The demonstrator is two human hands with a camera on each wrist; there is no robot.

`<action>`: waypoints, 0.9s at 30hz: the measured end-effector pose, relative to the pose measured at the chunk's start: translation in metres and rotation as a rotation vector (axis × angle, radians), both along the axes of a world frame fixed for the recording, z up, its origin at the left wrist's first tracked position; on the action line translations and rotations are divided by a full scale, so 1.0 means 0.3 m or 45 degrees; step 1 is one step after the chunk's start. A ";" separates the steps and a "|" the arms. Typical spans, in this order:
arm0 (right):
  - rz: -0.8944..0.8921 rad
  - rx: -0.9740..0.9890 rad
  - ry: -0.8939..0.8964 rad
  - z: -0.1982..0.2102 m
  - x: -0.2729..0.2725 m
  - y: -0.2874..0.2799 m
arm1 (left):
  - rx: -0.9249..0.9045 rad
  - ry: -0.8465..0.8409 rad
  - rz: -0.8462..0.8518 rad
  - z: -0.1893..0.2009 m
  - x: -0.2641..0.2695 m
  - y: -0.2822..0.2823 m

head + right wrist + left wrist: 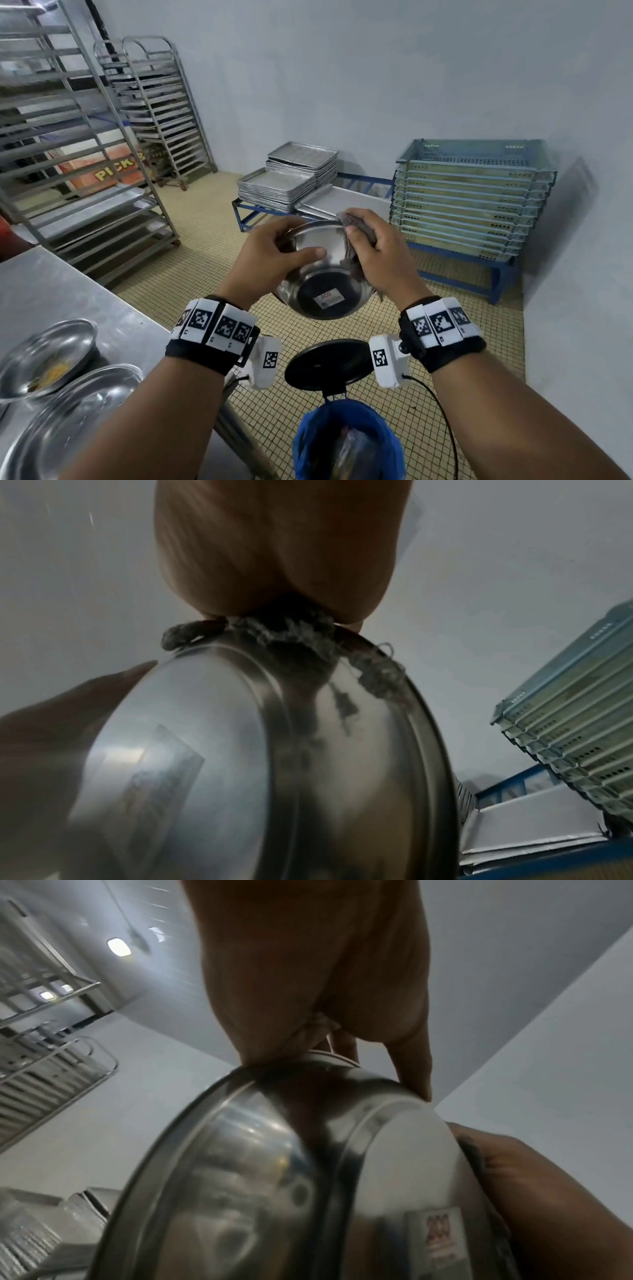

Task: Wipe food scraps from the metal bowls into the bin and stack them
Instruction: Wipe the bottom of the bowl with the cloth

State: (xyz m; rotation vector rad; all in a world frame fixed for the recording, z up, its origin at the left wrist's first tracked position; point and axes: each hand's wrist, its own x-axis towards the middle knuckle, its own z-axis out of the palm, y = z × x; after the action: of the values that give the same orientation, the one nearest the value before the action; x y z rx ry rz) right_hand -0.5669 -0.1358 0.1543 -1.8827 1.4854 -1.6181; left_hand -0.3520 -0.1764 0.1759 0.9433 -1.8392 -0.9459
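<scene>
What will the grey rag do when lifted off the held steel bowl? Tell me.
The frayed grey rag probably hangs limp: it drapes over the round steel bowl's rim. Likely light, bunched in the right hand. Loose threads may snag.

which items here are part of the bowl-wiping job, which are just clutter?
In the job:
- metal bowl, tilted, in left hand grip
- grey rag, in right hand
- blue-lined bin, below
- two bowls on the steel table: one with scraps, one nearer

Lying about:
- tray stacks
- crate stack
- tray racks
</scene>
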 end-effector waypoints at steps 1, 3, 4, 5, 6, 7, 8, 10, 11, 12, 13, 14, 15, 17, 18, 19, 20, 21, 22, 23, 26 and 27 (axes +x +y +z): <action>0.010 -0.003 -0.042 -0.008 -0.009 0.003 | 0.024 0.048 0.018 -0.001 -0.007 0.005; 0.034 0.055 -0.162 -0.038 -0.038 0.008 | 0.076 0.193 0.063 -0.007 -0.012 0.014; 0.034 0.092 -0.222 -0.057 -0.053 0.010 | 0.099 0.278 0.087 -0.014 -0.012 0.019; 0.027 0.119 -0.278 -0.078 -0.067 0.009 | 0.118 0.354 0.108 -0.022 -0.013 0.024; 0.020 0.132 -0.321 -0.095 -0.078 0.009 | 0.129 0.404 0.123 -0.032 -0.015 0.031; 0.007 0.131 -0.337 -0.103 -0.087 0.010 | 0.134 0.425 0.129 -0.042 -0.022 0.039; -0.005 0.123 -0.323 -0.100 -0.092 0.011 | 0.138 0.410 0.131 -0.053 -0.031 0.045; 0.001 0.104 -0.226 -0.074 -0.100 0.014 | 0.164 0.302 0.093 -0.065 -0.054 0.058; 0.023 0.085 -0.145 -0.058 -0.101 0.014 | 0.174 0.223 0.060 -0.063 -0.066 0.062; 0.043 0.059 -0.060 -0.046 -0.102 0.014 | 0.162 0.136 0.031 -0.059 -0.074 0.061; 0.050 0.031 0.014 -0.043 -0.101 0.010 | 0.127 0.054 0.019 -0.053 -0.081 0.056; 0.056 0.002 0.060 -0.045 -0.102 0.008 | 0.086 -0.007 0.013 -0.047 -0.087 0.051; 0.064 -0.013 0.065 -0.054 -0.101 0.006 | 0.061 -0.029 0.010 -0.044 -0.088 0.045; 0.086 0.011 -0.010 -0.080 -0.102 0.014 | 0.064 0.010 0.026 -0.040 -0.079 0.038; 0.097 0.046 -0.068 -0.095 -0.105 0.018 | 0.080 0.062 0.042 -0.042 -0.070 0.037; 0.110 0.084 -0.132 -0.107 -0.110 0.023 | 0.109 0.146 0.058 -0.048 -0.058 0.038; 0.118 0.122 -0.193 -0.118 -0.111 0.026 | 0.137 0.244 0.083 -0.054 -0.045 0.037; 0.114 0.152 -0.234 -0.128 -0.111 0.024 | 0.159 0.335 0.113 -0.061 -0.036 0.035; 0.084 0.160 -0.242 -0.135 -0.108 0.020 | 0.169 0.388 0.152 -0.069 -0.029 0.035; 0.041 0.148 -0.229 -0.137 -0.101 0.015 | 0.170 0.400 0.181 -0.076 -0.025 0.036; 0.000 -0.001 -0.152 -0.114 -0.060 0.002 | 0.186 0.266 0.284 -0.090 -0.022 0.041; 0.010 -0.059 -0.070 -0.106 -0.044 -0.001 | 0.237 0.222 0.338 -0.093 -0.018 0.044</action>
State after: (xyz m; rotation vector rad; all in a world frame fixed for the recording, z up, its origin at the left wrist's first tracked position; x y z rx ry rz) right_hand -0.5800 -0.1359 0.1224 -1.8500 1.4284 -1.7011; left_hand -0.3575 -0.1631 0.1480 1.1485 -1.4575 -1.0096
